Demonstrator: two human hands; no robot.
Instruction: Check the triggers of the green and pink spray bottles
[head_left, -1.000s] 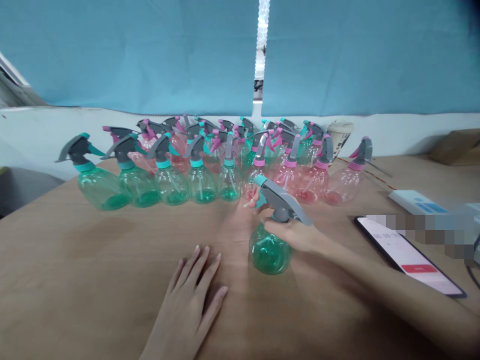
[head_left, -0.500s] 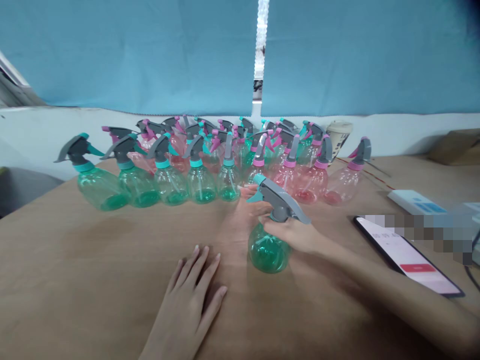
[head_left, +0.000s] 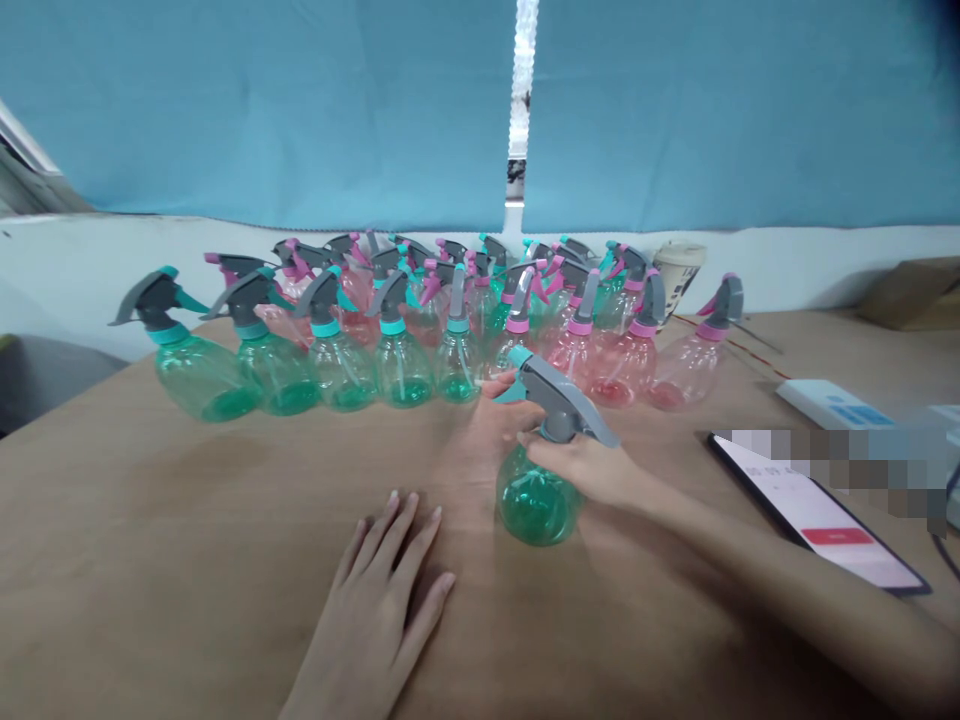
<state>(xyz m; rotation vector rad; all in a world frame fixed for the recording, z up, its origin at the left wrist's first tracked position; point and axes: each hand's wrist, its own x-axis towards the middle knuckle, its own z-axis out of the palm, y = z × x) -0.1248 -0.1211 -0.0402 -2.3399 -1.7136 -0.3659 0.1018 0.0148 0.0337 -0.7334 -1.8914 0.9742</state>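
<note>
Just in front of the rows of clear green and pink plastic spray bottles [head_left: 405, 370] on the tan wooden counter [head_left: 150, 520], my right hand [head_left: 581, 468] grips the neck of an upright green plastic spray bottle [head_left: 538, 505], while my left hand [head_left: 382, 610] lies spread flat nearby.

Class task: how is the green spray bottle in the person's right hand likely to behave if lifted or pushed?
The green plastic spray bottle probably feels light for its size: its walls look thin. With a rounded base and bulky gray trigger head, it likely tips or rolls easily if pushed.
</note>
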